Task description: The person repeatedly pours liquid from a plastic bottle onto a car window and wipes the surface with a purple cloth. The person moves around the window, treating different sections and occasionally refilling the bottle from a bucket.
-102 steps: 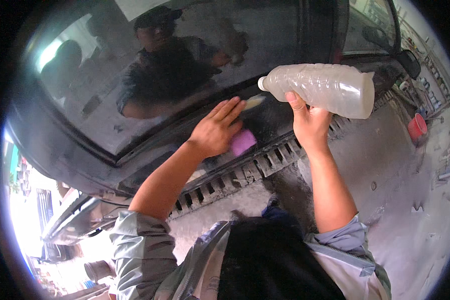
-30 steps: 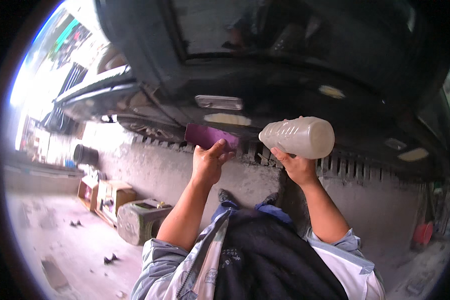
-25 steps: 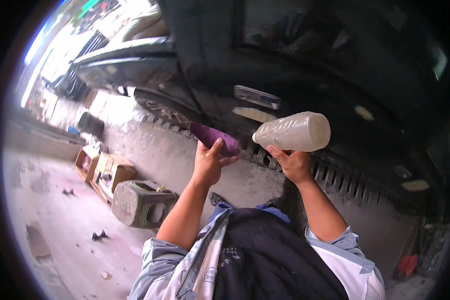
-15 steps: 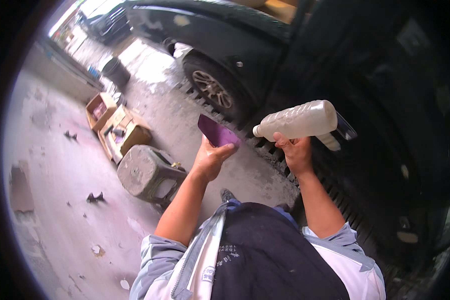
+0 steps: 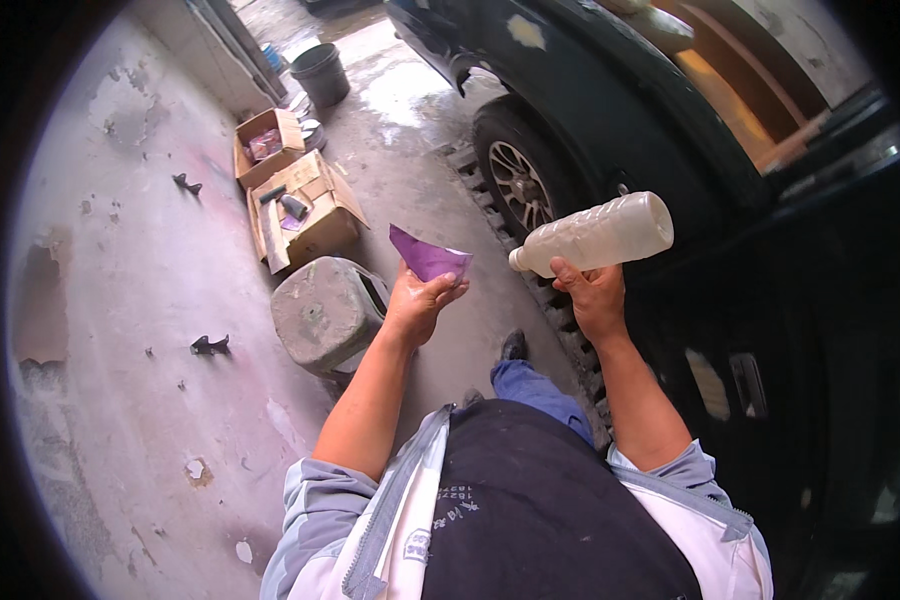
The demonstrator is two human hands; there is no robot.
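My left hand [image 5: 418, 305] grips a bent purple sheet of sandpaper [image 5: 432, 259] by its lower edge, thumb across the front. In my right hand [image 5: 596, 298] is a translucent plastic bottle [image 5: 600, 234] with cloudy contents, tilted nearly level. Its narrow neck points left toward the sandpaper, with a gap between them. I see no liquid leaving the neck. Both hands are held out in front of my body, beside a dark vehicle [image 5: 610, 130] on my right. Pale patches mark the vehicle's paint.
A worn stool [image 5: 320, 308] stands left of my left hand. Beyond it are an open cardboard box [image 5: 335, 232] with tools on top, a smaller box [image 5: 292, 128] and a dark bucket [image 5: 320, 76]. A stained wall [image 5: 120, 300] runs along the left. A wheel [image 5: 520, 175] is ahead.
My view has turned and moved along the vehicle; the stool, boxes and wheel now sit farther right in the picture. One foot has stepped forward. Both hands keep their holds.
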